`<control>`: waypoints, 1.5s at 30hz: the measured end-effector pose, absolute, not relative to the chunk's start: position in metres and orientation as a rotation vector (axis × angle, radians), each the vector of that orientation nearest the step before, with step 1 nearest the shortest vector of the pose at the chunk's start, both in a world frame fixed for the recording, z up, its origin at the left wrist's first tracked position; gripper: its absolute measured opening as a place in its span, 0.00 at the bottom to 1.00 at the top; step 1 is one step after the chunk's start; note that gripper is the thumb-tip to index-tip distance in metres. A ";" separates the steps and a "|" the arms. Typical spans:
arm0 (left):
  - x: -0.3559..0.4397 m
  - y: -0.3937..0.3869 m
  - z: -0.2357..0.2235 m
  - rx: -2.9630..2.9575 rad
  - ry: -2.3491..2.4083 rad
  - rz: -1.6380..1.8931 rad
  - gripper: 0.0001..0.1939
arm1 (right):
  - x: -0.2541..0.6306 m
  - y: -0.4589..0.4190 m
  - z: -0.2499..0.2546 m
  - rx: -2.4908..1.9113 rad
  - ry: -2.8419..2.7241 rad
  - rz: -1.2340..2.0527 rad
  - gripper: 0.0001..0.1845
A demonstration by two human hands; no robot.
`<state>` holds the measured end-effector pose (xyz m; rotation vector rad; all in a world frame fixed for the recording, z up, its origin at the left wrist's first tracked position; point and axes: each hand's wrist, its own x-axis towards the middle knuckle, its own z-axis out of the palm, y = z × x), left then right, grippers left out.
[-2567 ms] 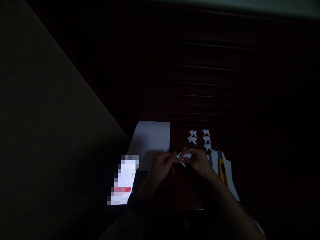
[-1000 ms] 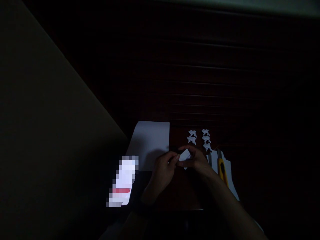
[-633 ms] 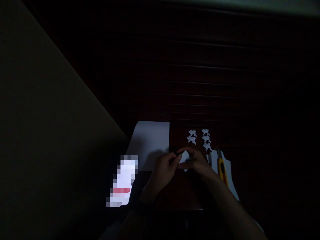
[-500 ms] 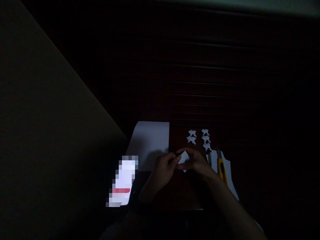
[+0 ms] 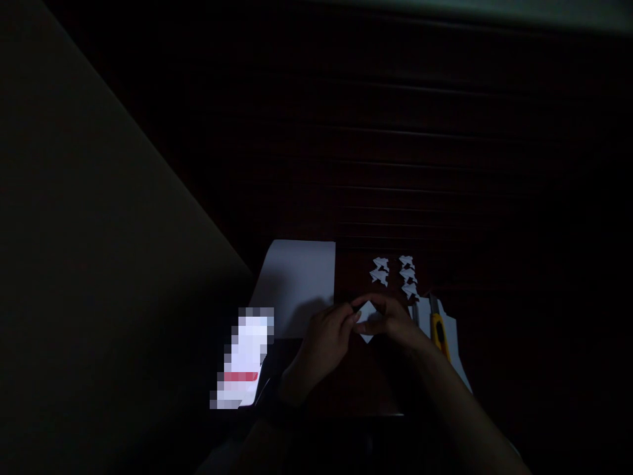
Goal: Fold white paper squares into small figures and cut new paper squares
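Observation:
Between my two hands is a small folded piece of white paper (image 5: 367, 310), its pointed corners showing above and below my fingers. My left hand (image 5: 328, 333) pinches its left edge with thumb and fingertips. From the right, my right hand (image 5: 391, 321) grips it, the index finger arched over the top and the thumb across the front. Part of the paper is hidden behind the fingers. Beyond my hands lie several small folded paper figures (image 5: 407, 274) in two columns on the dark table (image 5: 353, 389).
White paper sheets (image 5: 301, 270) lie at the left. A lit phone screen (image 5: 247, 356), partly blurred out, is nearer me. On the right, a yellow utility knife (image 5: 440, 335) rests on more white paper (image 5: 457, 353), beside a dark strip-like thing (image 5: 415, 313). A wall (image 5: 123, 264) rises at left.
My left fingers have closed further over the paper's left edge, and my right thumb has shifted slightly. More of the paper's lower corner shows. The things on the table stay put.

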<state>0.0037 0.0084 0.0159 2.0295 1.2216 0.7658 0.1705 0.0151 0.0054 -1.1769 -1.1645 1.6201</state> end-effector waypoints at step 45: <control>0.002 0.008 0.022 1.890 1.183 0.781 0.15 | 0.175 0.012 0.009 -1.098 -1.094 1.578 0.20</control>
